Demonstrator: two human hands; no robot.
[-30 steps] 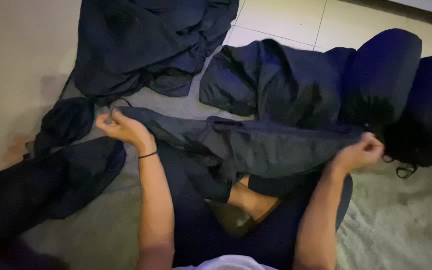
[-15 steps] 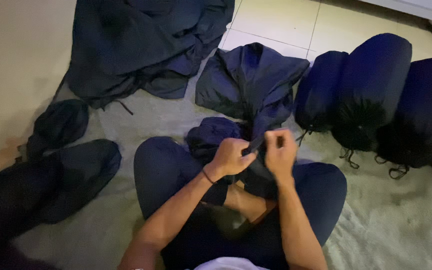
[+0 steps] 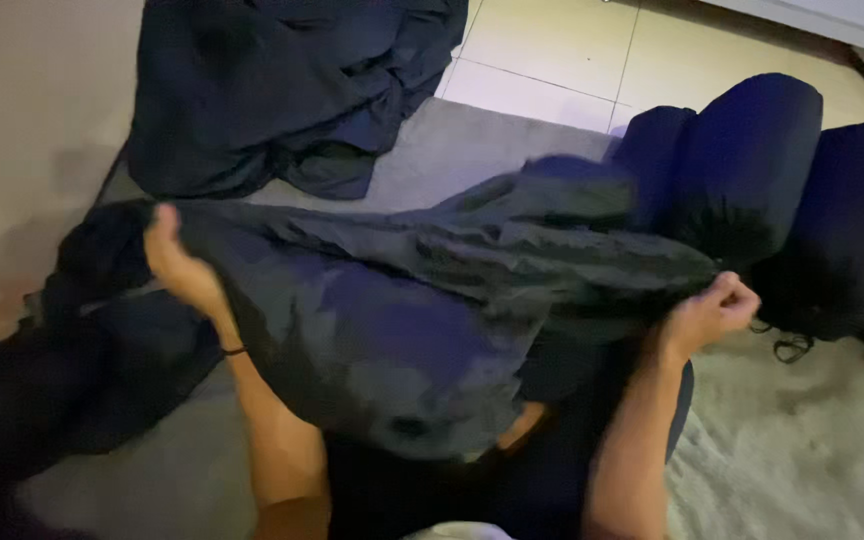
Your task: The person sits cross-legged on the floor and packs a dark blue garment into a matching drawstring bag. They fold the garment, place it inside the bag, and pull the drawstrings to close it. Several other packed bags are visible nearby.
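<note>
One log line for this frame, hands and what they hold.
left hand: grips dark garment edge | right hand: grips other edge | garment: spread over lap | stuffed dark sacks: beyond right hand

No packages, labels, signs or screens show anywhere in this view.

A grey mat (image 3: 472, 150) on tiled floor (image 3: 572, 50) bears dark garment heaps (image 3: 282, 90) and stuffed sacks (image 3: 752, 170).

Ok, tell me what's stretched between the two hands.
In the head view, a dark garment spans from the left hand to the right hand, both gripping it.
</note>
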